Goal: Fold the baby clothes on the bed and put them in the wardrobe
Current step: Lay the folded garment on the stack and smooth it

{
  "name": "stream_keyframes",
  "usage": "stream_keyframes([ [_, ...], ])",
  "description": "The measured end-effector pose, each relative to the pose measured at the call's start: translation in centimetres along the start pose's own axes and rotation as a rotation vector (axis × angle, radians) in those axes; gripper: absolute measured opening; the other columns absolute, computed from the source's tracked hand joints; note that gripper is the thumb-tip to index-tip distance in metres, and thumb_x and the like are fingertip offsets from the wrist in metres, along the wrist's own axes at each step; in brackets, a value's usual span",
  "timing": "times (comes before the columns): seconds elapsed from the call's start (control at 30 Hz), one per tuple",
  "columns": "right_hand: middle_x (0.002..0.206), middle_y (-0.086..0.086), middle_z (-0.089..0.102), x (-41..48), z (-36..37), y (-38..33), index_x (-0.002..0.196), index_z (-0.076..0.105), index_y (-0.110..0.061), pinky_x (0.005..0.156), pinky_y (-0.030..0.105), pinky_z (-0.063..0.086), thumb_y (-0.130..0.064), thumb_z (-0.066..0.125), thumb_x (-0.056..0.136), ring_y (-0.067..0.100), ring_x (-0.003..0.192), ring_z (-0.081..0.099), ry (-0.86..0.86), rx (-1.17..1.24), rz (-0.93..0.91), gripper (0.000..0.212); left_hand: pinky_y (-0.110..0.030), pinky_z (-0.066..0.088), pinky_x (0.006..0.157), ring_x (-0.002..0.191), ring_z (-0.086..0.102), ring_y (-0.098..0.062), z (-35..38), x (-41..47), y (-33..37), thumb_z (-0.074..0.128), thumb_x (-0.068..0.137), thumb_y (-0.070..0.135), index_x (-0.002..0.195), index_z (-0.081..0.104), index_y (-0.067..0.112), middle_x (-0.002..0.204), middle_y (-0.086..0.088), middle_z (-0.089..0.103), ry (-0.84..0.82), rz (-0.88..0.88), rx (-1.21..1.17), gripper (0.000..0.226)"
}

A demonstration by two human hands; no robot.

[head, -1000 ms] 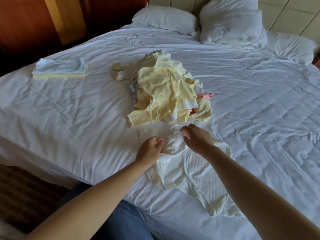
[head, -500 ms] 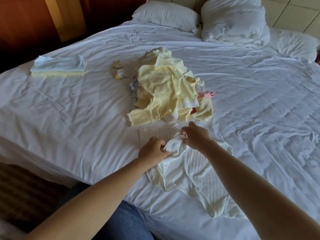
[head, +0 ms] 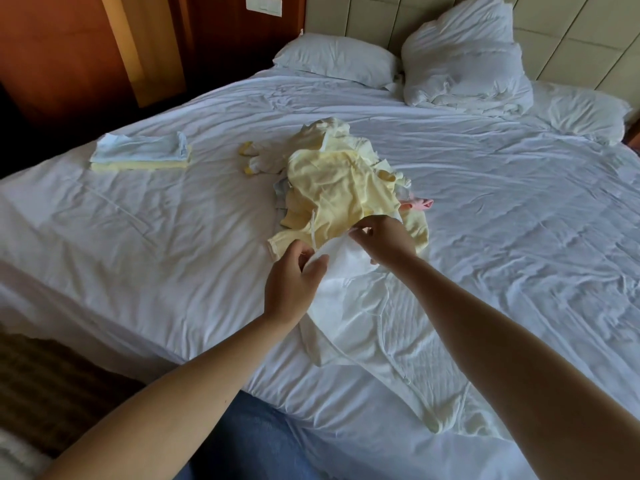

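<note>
A cream-white baby garment [head: 363,327] lies on the bed [head: 173,237] near its front edge, its upper part lifted. My left hand [head: 291,285] pinches the garment's left upper edge, and my right hand [head: 384,240] pinches its top edge just in front of the pile. A heap of unfolded yellow baby clothes [head: 339,188] sits behind my hands in the middle of the bed. Two folded pieces, pale blue on yellow, form a small stack [head: 142,154] at the far left of the bed.
White pillows [head: 336,58] and a bunched duvet [head: 464,64] lie at the head of the bed. Small yellow-tipped socks [head: 254,159] and a pink item [head: 420,203] lie at the heap's edges. Wooden wall panels [head: 69,57] stand behind the bed on the left. My jeans [head: 249,441] show below.
Both hands have lifted the top of the white garment off the sheet and moved apart, the right hand going up toward the yellow heap.
</note>
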State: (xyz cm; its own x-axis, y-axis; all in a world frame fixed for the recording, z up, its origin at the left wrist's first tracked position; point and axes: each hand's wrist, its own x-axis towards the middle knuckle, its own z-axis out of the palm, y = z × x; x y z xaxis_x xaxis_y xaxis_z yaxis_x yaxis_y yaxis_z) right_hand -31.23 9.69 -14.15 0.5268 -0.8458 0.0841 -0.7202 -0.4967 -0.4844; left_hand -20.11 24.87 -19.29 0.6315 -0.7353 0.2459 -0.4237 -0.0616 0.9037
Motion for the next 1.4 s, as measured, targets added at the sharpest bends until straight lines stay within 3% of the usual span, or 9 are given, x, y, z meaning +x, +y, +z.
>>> stream_keyframes([
  [0.2,0.048,-0.005,0.065,-0.8,-1.8,-0.2,0.08,0.07,-0.031,0.06,0.03,0.056,-0.032,0.063,0.081,0.008,0.047,0.065,0.011,0.204,0.022,0.007,-0.02,0.031,0.049,0.049,0.044,-0.005,0.5,-1.7,1.5,0.067,0.089,0.034,0.078,0.055,0.023,0.054,0.012,0.05,-0.082,0.12,0.0,0.019],
  [0.33,0.068,-0.007,0.073,-1.8,-3.1,2.7,0.086,0.071,-0.032,0.067,0.039,0.06,-0.014,0.055,0.084,0.006,0.063,0.07,-0.011,0.27,0.046,0.023,-0.018,0.034,0.05,0.05,0.048,-0.004,2.4,-2.8,2.6,0.067,0.088,0.033,0.083,0.058,0.027,0.056,0.013,0.053,-0.245,0.164,0.045,0.011],
  [0.5,0.098,-0.01,0.072,-3.6,-4.3,8.1,0.086,0.072,-0.037,0.074,0.031,0.054,-0.005,0.051,0.079,0.013,0.089,0.066,0.02,0.167,0.063,0.039,-0.016,0.038,0.057,0.061,0.055,-0.004,5.9,-4.6,3.6,0.065,0.088,0.036,0.098,0.064,0.029,0.062,0.01,0.056,-0.473,0.251,0.183,0.011],
  [0.6,0.091,-0.009,0.072,-5.2,-4.4,11.4,0.076,0.068,-0.04,0.075,0.036,0.057,-0.001,0.052,0.081,0.012,0.08,0.067,-0.014,0.197,0.134,0.042,-0.015,0.035,0.058,0.06,0.052,-0.003,8.2,-5.9,4.0,0.063,0.089,0.035,0.099,0.066,0.027,0.061,0.013,0.052,-0.586,0.304,0.278,0.013],
  [0.73,0.094,-0.009,0.071,-7.1,-3.5,15.5,0.091,0.074,-0.028,0.075,0.037,0.059,0.006,0.043,0.083,0.008,0.085,0.067,-0.084,0.277,0.25,0.046,-0.017,0.032,0.059,0.065,0.049,-0.005,10.7,-7.3,3.7,0.061,0.091,0.037,0.104,0.065,0.026,0.062,0.012,0.05,-0.717,0.345,0.408,0.017],
  [0.93,0.081,0.007,0.069,-7.8,-1.3,17.7,0.097,0.073,-0.011,0.054,0.029,0.047,-0.006,0.062,0.088,0.018,0.065,0.062,0.003,0.574,0.506,0.015,-0.022,0.037,0.069,0.085,0.06,-0.009,12.2,-7.9,2.9,0.061,0.09,0.037,0.104,0.065,0.028,0.082,0.012,0.062,-0.851,0.339,0.547,0.017],
  [1.03,0.086,-0.004,0.069,-7.5,-0.6,17.8,0.102,0.072,-0.019,0.072,0.03,0.052,-0.025,0.07,0.083,0.014,0.081,0.065,0.034,0.353,0.411,0.019,-0.022,0.04,0.071,0.085,0.061,-0.008,12.5,-7.7,2.9,0.061,0.089,0.037,0.103,0.066,0.028,0.084,0.01,0.066,-0.847,0.34,0.554,0.017],
  [1.27,0.096,-0.006,0.07,-6.9,-0.5,16.4,0.103,0.073,-0.026,0.065,0.025,0.046,-0.017,0.056,0.082,0.013,0.087,0.063,0.187,0.198,0.388,0.029,-0.024,0.048,0.072,0.073,0.059,-0.008,12.9,-7.6,3.2,0.061,0.089,0.034,0.1,0.068,0.026,0.069,0.012,0.056,-0.774,0.393,0.476,0.015],
  [1.4,0.125,0.0,0.06,-7.3,-0.2,17.6,0.119,0.068,-0.029,0.096,0.035,0.045,-0.016,0.05,0.087,0.02,0.118,0.052,0.129,0.035,0.365,0.039,-0.021,0.042,0.071,0.073,0.054,-0.002,13.4,-7.9,2.7,0.062,0.088,0.048,0.104,0.067,0.03,0.074,0.015,0.058,-0.876,0.385,0.504,0.024],
])
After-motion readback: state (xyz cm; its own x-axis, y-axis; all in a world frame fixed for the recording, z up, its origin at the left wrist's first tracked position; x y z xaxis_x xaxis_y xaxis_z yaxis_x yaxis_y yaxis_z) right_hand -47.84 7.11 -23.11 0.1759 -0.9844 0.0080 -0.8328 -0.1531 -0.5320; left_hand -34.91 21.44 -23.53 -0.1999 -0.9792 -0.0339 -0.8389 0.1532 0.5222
